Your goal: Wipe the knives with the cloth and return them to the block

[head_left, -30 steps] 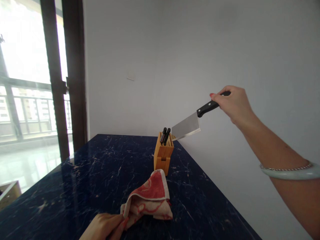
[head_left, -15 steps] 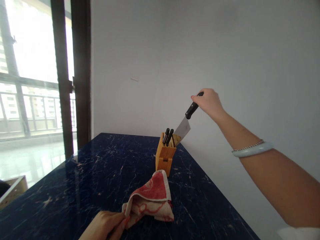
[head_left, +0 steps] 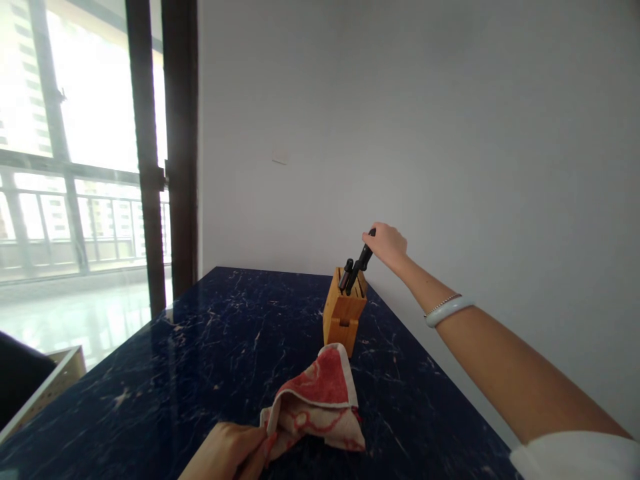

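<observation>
My right hand [head_left: 387, 245] is closed around the black handle of a cleaver [head_left: 366, 256], whose blade is now hidden in the wooden knife block [head_left: 342, 313]. Two other black-handled pieces stick up from the block: one with a round, capped end [head_left: 346, 272] and a slimmer handle [head_left: 353, 279] beside it. Near the front, my left hand [head_left: 227, 448] grips one corner of a red and cream towel [head_left: 320, 400]. The bunched towel rests on the dark tabletop, just in front of the block.
The dark blue marbled table [head_left: 240, 333] runs back to a pale wall [head_left: 450, 133], which also borders its right side. A dark-framed glass door [head_left: 180, 147] stands at the left. A light-coloured box [head_left: 70, 370] with something black is at the lower left.
My right hand has moved down and to the left, and the cleaver's blade has slid into the block. My left hand still holds the towel; the view has shifted slightly.
</observation>
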Tool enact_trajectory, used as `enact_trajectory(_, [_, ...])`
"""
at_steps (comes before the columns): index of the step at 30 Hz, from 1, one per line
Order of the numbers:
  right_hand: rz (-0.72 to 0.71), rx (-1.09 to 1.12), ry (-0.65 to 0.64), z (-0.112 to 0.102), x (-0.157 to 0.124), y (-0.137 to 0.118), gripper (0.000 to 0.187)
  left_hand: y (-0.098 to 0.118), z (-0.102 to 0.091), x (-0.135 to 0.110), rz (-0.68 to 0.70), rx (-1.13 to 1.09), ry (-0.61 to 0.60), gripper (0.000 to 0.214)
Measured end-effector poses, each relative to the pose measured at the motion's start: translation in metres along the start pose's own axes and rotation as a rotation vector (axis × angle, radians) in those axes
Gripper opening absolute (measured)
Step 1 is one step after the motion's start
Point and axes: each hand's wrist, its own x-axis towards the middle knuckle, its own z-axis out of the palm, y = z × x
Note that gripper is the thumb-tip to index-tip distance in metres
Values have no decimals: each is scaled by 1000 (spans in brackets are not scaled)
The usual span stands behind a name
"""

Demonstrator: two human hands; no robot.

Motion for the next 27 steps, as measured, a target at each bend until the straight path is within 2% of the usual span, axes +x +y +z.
enact_trajectory(7, [10, 0, -42, 22, -12, 5, 29, -6, 2, -2, -30, 5, -31, 33])
enact_trajectory(14, [11, 75, -48, 29, -18, 5, 34, -3, 2, -3, -54, -23, -36, 37])
enact_trajectory(19, [12, 233, -37, 30, -30, 12, 54, -1, -3, -2, -72, -66, -59, 37])
enact_trajectory(23, [22, 408, 74, 36, -57, 22, 61, -3, -7, -1, -121, -121, -56, 38])
enact_trajectory(27, [61, 520, 245, 64, -109, 24, 63, -5, -7, -1, -162, -169, -27, 39])
